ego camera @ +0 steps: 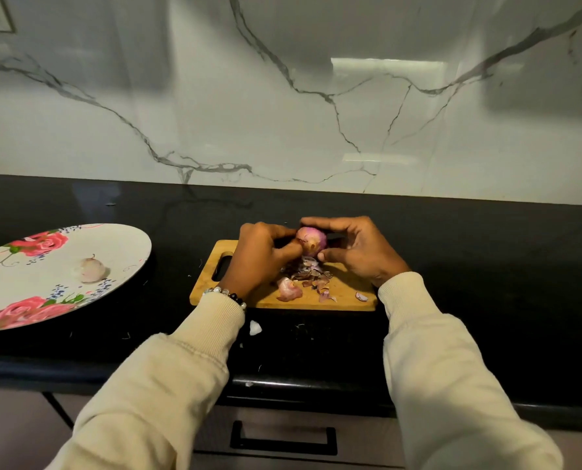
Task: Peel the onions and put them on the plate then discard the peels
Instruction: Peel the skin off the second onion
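Peels [308,278] litter a board [337,296] on the black desk [486,259]. Above it, the left hand [265,254] and right hand [357,247] both grip a purple onion [311,241]. A peeled onion [91,270] lies on the plate [120,242], far left.

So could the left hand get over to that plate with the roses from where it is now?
Probably yes. The counter between the left hand and the plate is bare, so nothing blocks it. But that hand is busy on the onion, which the right hand also grips.
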